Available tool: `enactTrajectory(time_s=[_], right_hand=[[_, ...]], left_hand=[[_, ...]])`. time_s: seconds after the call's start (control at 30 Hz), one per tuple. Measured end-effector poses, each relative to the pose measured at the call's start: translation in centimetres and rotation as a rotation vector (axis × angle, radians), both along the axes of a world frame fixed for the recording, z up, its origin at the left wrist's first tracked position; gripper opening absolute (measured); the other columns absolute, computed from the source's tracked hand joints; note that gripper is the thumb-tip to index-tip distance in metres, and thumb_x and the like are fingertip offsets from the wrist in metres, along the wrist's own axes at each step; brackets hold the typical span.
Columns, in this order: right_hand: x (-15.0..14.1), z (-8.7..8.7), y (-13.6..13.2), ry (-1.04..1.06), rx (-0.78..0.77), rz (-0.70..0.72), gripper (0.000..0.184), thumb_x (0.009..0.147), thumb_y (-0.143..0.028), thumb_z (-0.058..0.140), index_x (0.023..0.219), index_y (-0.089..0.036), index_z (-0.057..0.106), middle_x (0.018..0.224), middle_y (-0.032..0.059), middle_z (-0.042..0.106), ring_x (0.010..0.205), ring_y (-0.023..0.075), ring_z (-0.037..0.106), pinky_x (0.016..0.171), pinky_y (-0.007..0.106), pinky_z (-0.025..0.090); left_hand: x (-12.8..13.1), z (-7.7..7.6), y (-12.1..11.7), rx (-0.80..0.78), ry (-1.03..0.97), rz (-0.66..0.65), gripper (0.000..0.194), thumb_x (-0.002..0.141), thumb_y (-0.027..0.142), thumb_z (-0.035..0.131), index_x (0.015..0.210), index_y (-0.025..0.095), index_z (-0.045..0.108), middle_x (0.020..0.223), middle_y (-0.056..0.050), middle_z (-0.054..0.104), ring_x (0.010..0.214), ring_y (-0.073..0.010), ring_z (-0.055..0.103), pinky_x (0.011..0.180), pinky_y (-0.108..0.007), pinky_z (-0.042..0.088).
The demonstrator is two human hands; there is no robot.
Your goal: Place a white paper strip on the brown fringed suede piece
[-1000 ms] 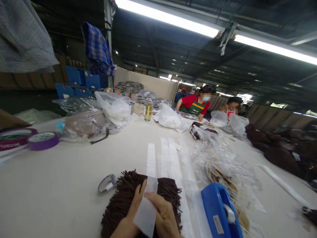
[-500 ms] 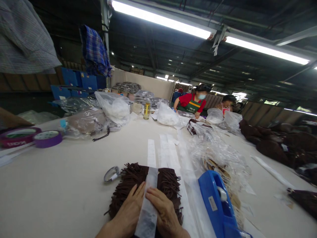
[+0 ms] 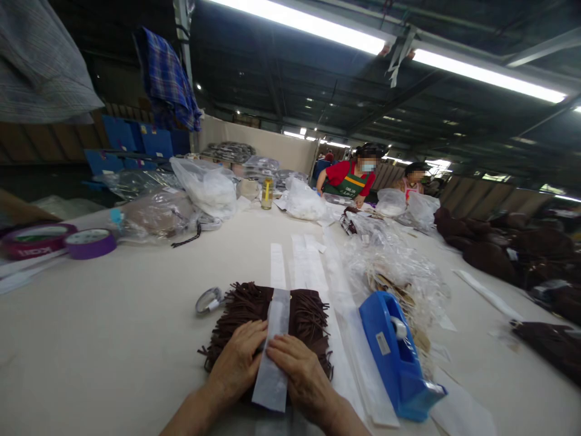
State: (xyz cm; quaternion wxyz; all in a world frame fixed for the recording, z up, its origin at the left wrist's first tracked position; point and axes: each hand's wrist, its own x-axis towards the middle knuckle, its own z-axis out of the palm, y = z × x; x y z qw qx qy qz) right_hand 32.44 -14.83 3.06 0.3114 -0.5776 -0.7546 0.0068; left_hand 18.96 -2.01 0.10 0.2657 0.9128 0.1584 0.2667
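A dark brown fringed bag [image 3: 308, 321] lies flat on the table in front of me. Down its middle runs a translucent white strip [image 3: 275, 363], its near end reaching toward me. My left hand [image 3: 240, 354] rests on the fringe at the strip's left edge, fingers stretched out. From the other side my right hand [image 3: 302, 369] lies flat, its fingertips on the strip. Beyond the bag's top edge, a white paper strip [image 3: 278, 266] continues in line. A small grey coil with a white tag [image 3: 209, 301] sits just left of the bag.
A blue tape dispenser [image 3: 390, 351] stands at right, beside long white strips [image 3: 349, 327] and crumpled clear plastic bags [image 3: 399, 272]. Purple tape rolls [image 3: 91, 243] lie at left. Brown bags [image 3: 494, 242] are piled far right. A co-worker [image 3: 349, 178] leans over the table's far side.
Both hands have shifted slightly toward me along the bag, staying on either side of the strip. The camera view has tilted down a little, and the strip's near end now shows.
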Motion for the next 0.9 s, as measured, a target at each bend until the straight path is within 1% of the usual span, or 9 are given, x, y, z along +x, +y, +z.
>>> enactTrajectory(time_s=[0.07, 0.13, 0.23, 0.3, 0.43, 0.6, 0.77, 0.83, 0.9], right_hand=[[0.1, -0.1, -0.1, 0.048, 0.014, -0.007, 0.033, 0.087, -0.015, 0.039, 0.114, -0.014, 0.057, 0.116, 0.0109, 0.062, 0.114, 0.0182, 0.052, 0.101, 0.036, 0.040], [0.2, -0.2, -0.1, 0.080, 0.007, -0.009, 0.033, 0.087, -0.016, 0.039, 0.115, -0.013, 0.057, 0.117, 0.0109, 0.061, 0.115, 0.0173, 0.051, 0.101, 0.034, 0.039], [0.1, -0.2, -0.3, 0.062, -0.009, 0.009, 0.033, 0.087, -0.018, 0.041, 0.115, -0.013, 0.058, 0.117, 0.0115, 0.061, 0.115, 0.0185, 0.051, 0.100, 0.035, 0.040], [-0.1, 0.0, -0.3, 0.035, -0.008, 0.018, 0.033, 0.088, -0.019, 0.040, 0.115, -0.013, 0.058, 0.117, 0.0117, 0.061, 0.114, 0.0192, 0.052, 0.100, 0.036, 0.041], [-0.6, 0.3, -0.4, 0.008, 0.014, 0.063, 0.033, 0.087, -0.016, 0.037, 0.115, -0.015, 0.056, 0.115, 0.0112, 0.062, 0.111, 0.0178, 0.054, 0.099, 0.035, 0.041], [-0.9, 0.6, -0.5, -0.026, 0.024, 0.091, 0.036, 0.083, -0.011, 0.036, 0.114, -0.013, 0.055, 0.113, 0.0110, 0.063, 0.111, 0.0187, 0.054, 0.099, 0.034, 0.041], [-1.0, 1.0, -0.4, -0.058, -0.036, 0.110, 0.032, 0.081, -0.013, 0.035, 0.104, -0.013, 0.057, 0.098, 0.0110, 0.065, 0.104, 0.0195, 0.055, 0.097, 0.033, 0.042], [-1.1, 1.1, -0.5, -0.094, -0.061, 0.114, 0.032, 0.081, -0.014, 0.035, 0.103, -0.012, 0.057, 0.098, 0.0114, 0.064, 0.103, 0.0201, 0.055, 0.096, 0.034, 0.042], [-1.0, 1.1, -0.6, -0.126, -0.074, 0.117, 0.032, 0.081, -0.014, 0.035, 0.104, -0.012, 0.057, 0.101, 0.0120, 0.064, 0.103, 0.0205, 0.055, 0.097, 0.035, 0.042]], left_hand=[[-0.1, -0.1, 0.0, -0.059, -0.048, 0.015, 0.034, 0.073, 0.014, 0.053, 0.104, 0.020, 0.063, 0.110, -0.009, 0.064, 0.108, -0.0238, 0.055, 0.099, -0.045, 0.040], [-0.2, -0.2, 0.0, -0.097, -0.073, 0.054, 0.043, 0.071, 0.014, 0.053, 0.114, 0.018, 0.057, 0.108, -0.009, 0.064, 0.106, -0.0234, 0.056, 0.097, -0.044, 0.042], [-0.3, -0.4, 0.0, -0.134, -0.091, 0.098, 0.057, 0.069, 0.012, 0.051, 0.125, 0.016, 0.046, 0.105, -0.009, 0.065, 0.105, -0.0227, 0.056, 0.094, -0.042, 0.044], [-0.3, -0.4, -0.1, -0.143, -0.106, 0.090, 0.057, 0.069, 0.012, 0.051, 0.126, 0.017, 0.046, 0.103, -0.008, 0.066, 0.101, -0.0216, 0.057, 0.093, -0.041, 0.045], [-0.3, -0.2, -0.3, -0.053, -0.098, 0.027, 0.052, 0.071, 0.011, 0.045, 0.121, 0.018, 0.051, 0.105, -0.008, 0.064, 0.098, -0.0204, 0.057, 0.093, -0.041, 0.044], [-0.4, -0.1, -0.4, 0.045, -0.079, -0.003, 0.046, 0.069, 0.008, 0.042, 0.111, 0.018, 0.059, 0.099, -0.008, 0.065, 0.097, -0.0210, 0.057, 0.090, -0.040, 0.047], [-0.7, 0.6, -0.5, 0.134, -0.066, -0.056, 0.037, 0.077, 0.009, 0.040, 0.104, 0.017, 0.063, 0.093, -0.009, 0.063, 0.093, -0.0204, 0.058, 0.087, -0.038, 0.049], [-1.0, 0.8, -0.5, 0.155, -0.060, -0.063, 0.034, 0.079, 0.009, 0.038, 0.100, 0.017, 0.064, 0.099, -0.010, 0.062, 0.099, -0.0206, 0.056, 0.089, -0.037, 0.049], [-1.3, 0.7, -0.5, 0.198, -0.058, -0.068, 0.034, 0.081, 0.009, 0.036, 0.100, 0.016, 0.063, 0.112, -0.012, 0.058, 0.110, -0.0213, 0.052, 0.093, -0.036, 0.046]])
